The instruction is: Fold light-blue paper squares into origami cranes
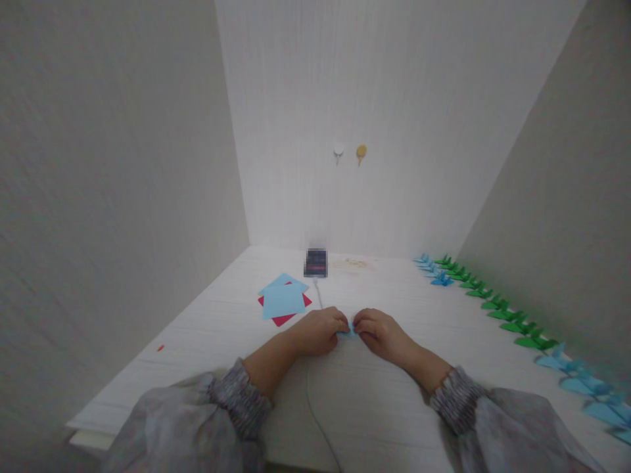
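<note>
Pinching a small blue paper piece (349, 332) between the fingertips of both hands, I hold it low over the middle of the white table (207, 328). My left hand (318, 330) grips its left end and my right hand (382, 335) its right end. The fingers of both are curled in tight, and the knuckles nearly meet above it. Most of the piece is covered by my fingers, so I cannot tell its folded shape.

At 11 o'clock from it, near my left hand, lies a stack of paper squares (283, 300), blue sheets over a red one. At 12 o'clock, further back, stands a dark device (316, 263), too blurred to read. Its thin white cable (319, 299) runs toward me, passes under my hands and goes on to the near edge. Just right of the device is a faint tan patch (351, 264) that I cannot make out.

From 1 to 4 o'clock a row of folded paper figures (497, 305) lines the right wall, green in the middle and blue at both ends. The nearest ones are cut off by the frame. At 9 o'clock, well apart, a tiny red scrap (160, 347) sits close to the table's left edge. Two wall hooks (361, 152) hang high at 12 o'clock.

Bare tabletop lies on both sides of my forearms, and walls close in on the left, back and right.
</note>
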### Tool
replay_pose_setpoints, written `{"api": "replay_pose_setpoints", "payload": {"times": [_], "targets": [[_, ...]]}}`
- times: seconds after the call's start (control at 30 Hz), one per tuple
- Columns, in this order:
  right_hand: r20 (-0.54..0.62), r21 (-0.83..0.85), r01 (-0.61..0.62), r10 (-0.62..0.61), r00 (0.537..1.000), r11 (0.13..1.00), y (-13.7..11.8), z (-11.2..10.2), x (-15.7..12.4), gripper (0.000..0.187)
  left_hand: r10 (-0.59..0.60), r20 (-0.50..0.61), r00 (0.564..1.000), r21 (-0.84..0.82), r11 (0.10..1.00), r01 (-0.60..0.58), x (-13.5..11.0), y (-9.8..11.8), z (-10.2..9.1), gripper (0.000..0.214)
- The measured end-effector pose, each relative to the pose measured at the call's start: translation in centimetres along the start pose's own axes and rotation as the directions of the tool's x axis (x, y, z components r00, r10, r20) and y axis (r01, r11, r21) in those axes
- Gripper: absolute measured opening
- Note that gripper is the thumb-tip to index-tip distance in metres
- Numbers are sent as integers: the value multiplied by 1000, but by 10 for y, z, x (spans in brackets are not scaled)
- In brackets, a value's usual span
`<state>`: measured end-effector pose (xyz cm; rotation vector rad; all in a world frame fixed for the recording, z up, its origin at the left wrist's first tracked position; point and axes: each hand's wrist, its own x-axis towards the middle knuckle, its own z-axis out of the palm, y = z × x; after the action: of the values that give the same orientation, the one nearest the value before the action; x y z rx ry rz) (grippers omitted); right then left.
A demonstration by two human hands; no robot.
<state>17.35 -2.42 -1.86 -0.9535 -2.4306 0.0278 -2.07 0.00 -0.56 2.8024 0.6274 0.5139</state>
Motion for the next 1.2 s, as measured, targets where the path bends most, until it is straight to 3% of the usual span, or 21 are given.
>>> {"api": "replay_pose_setpoints", "payload": {"times": [0.17,0.37,0.63,0.87,1.2], "targets": [[56,100,14,-20,998,995,-3,-8,-4,21,41,31,999,-29,999,-40,-2,0,-3,35],[113,90,26,-36,993,996,-8,-15,-3,18,62,23,998,-45,997,-61,0,0,-2,24],[103,89,43,-52,993,995,-12,-10,-1,19,85,21,996,-80,993,-83,1,0,-3,23],[74,100,-68,60,995,993,-13,-3,-2,12,74,25,997,-123,990,-70,2,1,-1,17],[63,-26,-219,220,973,975,-8,14,-2,10,109,60,992,-26,994,-108,4,1,-1,19]]}}
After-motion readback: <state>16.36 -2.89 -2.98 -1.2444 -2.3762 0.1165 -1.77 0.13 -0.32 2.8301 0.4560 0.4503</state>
